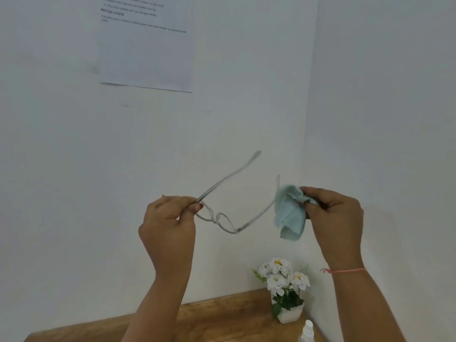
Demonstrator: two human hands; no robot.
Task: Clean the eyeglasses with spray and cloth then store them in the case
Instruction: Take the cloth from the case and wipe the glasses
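Observation:
Clear-framed eyeglasses (228, 224) are held up in the air in front of the white wall, their temples unfolded. My left hand (170, 225) pinches the frame at its left hinge. My right hand (335, 215) grips a light blue cloth (290, 213), which is wrapped around the far end of the right temple. A white spray bottle (307, 332) stands on the wooden table at the bottom edge, only its top showing. No case is in view.
A white pot of white flowers (286, 290) stands in the table's back right corner by the bottle. A strip of the wooden table (222, 317) shows below my arms. A printed sheet (148, 45) hangs on the wall.

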